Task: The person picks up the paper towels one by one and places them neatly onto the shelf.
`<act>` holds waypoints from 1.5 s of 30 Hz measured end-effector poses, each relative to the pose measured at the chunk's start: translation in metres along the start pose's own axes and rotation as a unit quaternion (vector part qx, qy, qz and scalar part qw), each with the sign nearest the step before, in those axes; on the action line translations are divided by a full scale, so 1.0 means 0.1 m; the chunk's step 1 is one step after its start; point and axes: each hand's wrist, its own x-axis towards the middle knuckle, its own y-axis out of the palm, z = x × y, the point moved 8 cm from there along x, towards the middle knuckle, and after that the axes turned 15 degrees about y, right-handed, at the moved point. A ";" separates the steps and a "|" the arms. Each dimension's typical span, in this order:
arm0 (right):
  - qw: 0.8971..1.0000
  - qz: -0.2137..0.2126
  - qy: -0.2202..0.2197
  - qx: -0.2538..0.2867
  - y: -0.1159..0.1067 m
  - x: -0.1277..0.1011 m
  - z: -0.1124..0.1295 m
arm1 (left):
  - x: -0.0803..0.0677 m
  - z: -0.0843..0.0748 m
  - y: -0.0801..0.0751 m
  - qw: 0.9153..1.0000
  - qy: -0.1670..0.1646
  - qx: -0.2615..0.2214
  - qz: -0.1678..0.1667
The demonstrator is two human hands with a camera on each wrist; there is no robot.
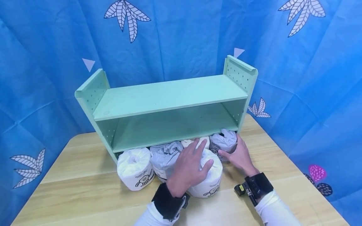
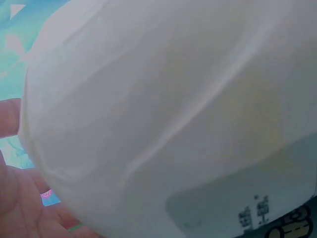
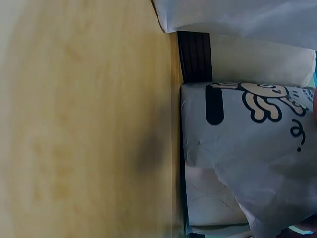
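Observation:
Several wrapped toilet paper rolls lie on the table under the bottom board of a mint green shelf. My left hand lies over the front middle roll, fingers spread across its top and thumb curled round its right side. In the left wrist view that roll fills the frame, with my palm at the lower left. My right hand cups the rightmost roll, thumb on its front and fingers along its right side. The right wrist view shows this roll's cartoon print close up.
Another roll lies at the left end, a crumpled-wrapped one beside it, and one behind my left fingers. The shelf's two boards are bare. The wooden table reaches forward and to both sides. A blue leaf-print cloth hangs behind.

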 end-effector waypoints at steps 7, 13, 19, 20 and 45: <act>1.000 0.016 0.023 0.001 0.01 0.03 0.00 | 0.00 -0.03 0.02 1.000 0.000 0.001 0.005; 0.999 0.016 0.037 0.015 0.02 0.04 -0.02 | 0.00 -0.05 0.03 1.000 0.002 -0.005 0.007; 1.000 -0.002 0.008 0.015 0.01 0.05 0.01 | 0.00 -0.06 0.01 1.000 0.005 0.002 0.006; 1.000 -0.005 0.005 0.013 0.01 0.06 0.01 | 0.00 -0.06 0.01 1.000 0.006 0.002 0.003; 0.995 0.053 0.010 0.079 -0.04 0.04 -0.13 | -0.04 -0.03 -0.01 1.000 0.000 -0.007 -0.016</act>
